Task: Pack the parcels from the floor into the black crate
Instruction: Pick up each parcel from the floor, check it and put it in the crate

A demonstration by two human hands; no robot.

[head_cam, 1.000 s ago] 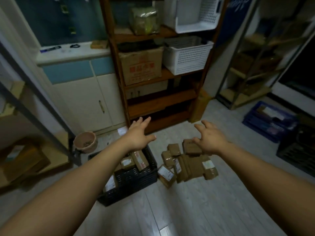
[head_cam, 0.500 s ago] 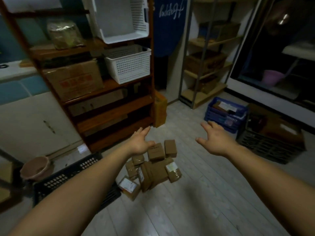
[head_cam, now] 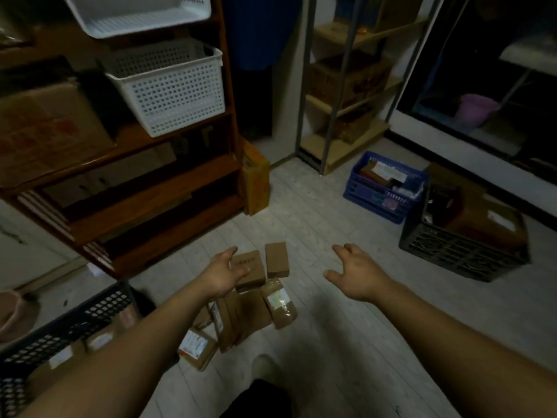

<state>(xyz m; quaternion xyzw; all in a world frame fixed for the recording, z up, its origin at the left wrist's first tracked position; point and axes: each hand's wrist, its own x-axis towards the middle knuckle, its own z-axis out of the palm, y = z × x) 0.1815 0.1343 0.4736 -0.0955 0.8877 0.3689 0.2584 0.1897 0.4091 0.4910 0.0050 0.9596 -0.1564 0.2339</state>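
Several brown cardboard parcels (head_cam: 253, 300) lie in a loose heap on the pale plank floor, some with white labels. One small box (head_cam: 276, 259) stands at the far edge of the heap. My left hand (head_cam: 224, 274) hovers open just above the heap's left side, partly covering a flat box (head_cam: 251, 268). Off to the right of the heap, my right hand (head_cam: 357, 274) is open over bare floor and holds nothing. The black crate (head_cam: 75, 324) sits at the lower left with a few labelled parcels inside; my left forearm hides part of it.
A wooden shelf unit (head_cam: 144, 188) with white baskets (head_cam: 171, 92) stands at the left. A yellow box (head_cam: 256, 179) leans by its corner. A blue crate (head_cam: 385, 188) and a second black crate (head_cam: 461, 251) holding a big carton stand at the right. My foot (head_cam: 265, 366) shows below.
The view has swung right and down, so the black crate slid to the lower left edge. Both open hands have lowered toward the parcel heap. Nothing has been picked up.
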